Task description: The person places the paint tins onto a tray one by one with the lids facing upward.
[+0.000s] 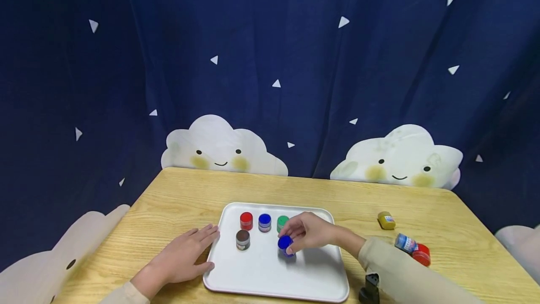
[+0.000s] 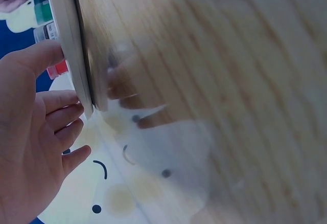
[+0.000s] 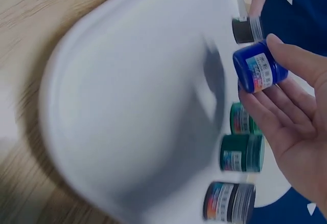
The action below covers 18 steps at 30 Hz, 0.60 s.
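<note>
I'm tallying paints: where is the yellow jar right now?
In the head view, the yellow jar is on the table, right of the white tray, just beyond the blue-labelled jar.

We see right hand (image 1: 311, 231) pinching a blue jar (image 1: 284, 243) over the white tray (image 1: 261, 276), left hand (image 1: 187, 251) at the tray's left edge. Along its far edge we get red jar (image 1: 246, 221), second blue jar (image 1: 265, 223), green jar (image 1: 282, 222); brown jar (image 1: 243, 239) toward the left. Yellow jar (image 1: 386, 220), another red jar (image 1: 421, 255) toward desk's (image 1: 468, 252) right edge.
</note>
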Available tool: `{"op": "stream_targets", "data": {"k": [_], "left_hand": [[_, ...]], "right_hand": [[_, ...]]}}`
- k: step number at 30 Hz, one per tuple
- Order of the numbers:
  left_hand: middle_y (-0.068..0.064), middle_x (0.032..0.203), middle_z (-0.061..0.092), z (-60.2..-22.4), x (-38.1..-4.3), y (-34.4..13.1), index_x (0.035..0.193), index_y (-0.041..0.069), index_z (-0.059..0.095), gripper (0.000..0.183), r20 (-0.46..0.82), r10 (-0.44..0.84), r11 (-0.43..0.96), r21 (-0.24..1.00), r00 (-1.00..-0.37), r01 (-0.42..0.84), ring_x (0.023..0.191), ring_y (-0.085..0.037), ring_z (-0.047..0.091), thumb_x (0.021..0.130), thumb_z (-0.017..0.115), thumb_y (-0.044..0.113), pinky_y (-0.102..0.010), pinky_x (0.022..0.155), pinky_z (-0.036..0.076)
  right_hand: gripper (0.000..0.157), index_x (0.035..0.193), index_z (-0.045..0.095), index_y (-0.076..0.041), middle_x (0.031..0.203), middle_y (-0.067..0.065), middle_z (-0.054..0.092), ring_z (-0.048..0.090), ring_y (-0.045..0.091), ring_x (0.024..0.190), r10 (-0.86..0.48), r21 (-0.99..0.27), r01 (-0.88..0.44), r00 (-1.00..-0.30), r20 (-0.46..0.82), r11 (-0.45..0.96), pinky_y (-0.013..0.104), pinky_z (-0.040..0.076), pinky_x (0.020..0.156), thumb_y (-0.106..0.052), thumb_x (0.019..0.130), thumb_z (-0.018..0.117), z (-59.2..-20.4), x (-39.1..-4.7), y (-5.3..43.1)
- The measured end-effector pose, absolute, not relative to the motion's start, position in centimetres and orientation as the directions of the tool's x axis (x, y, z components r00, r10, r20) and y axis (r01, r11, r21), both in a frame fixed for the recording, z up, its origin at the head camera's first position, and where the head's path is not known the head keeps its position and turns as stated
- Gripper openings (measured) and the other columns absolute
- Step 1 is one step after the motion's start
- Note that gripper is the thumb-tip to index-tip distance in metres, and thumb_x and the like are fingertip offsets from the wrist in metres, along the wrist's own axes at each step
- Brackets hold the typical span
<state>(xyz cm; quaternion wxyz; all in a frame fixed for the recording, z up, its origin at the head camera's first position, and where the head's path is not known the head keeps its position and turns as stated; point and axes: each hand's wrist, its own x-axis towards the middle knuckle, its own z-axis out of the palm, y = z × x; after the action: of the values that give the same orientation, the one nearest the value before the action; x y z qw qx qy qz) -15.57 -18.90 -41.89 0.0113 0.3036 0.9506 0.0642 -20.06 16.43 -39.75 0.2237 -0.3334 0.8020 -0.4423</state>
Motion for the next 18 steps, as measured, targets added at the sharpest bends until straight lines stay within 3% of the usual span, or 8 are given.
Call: {"op": "stream_targets", "data": {"k": [9, 18], "left_hand": [[-0.011, 0.147, 0.049, -42.0, -15.6, -18.9, 0.140, 0.005, 0.049, 0.069, 0.024, 0.578, 0.808, 0.125, -0.816, 0.576, 0.137, -0.028, 0.045, 0.085, 0.065, 0.043, -0.051, 0.110, 0.042], [-0.011, 0.147, 0.048, -42.2, -15.6, -18.9, 0.140, 0.006, 0.049, 0.068, 0.030, 0.579, 0.808, 0.112, -0.815, 0.579, 0.137, -0.028, 0.045, 0.085, 0.065, 0.043, -0.050, 0.109, 0.042]], "right_hand": [[0.034, 0.107, 0.067, 0.006, 0.104, 0.022, 0.072, 0.068, 0.011, 0.092, -0.687, -0.877, -0.321, -0.727, -0.013, 0.357, 0.020, 0.059, 0.083, -0.004, 0.076, 0.078, -40.3, -20.5, 13.7], [0.031, 0.101, 0.070, 0.001, 0.100, 0.016, 0.073, 0.070, 0.016, 0.089, -0.635, -0.835, -0.322, -0.771, -0.041, 0.445, 0.025, 0.061, 0.080, -0.003, 0.072, 0.081, -40.8, -20.5, 10.9]]}}
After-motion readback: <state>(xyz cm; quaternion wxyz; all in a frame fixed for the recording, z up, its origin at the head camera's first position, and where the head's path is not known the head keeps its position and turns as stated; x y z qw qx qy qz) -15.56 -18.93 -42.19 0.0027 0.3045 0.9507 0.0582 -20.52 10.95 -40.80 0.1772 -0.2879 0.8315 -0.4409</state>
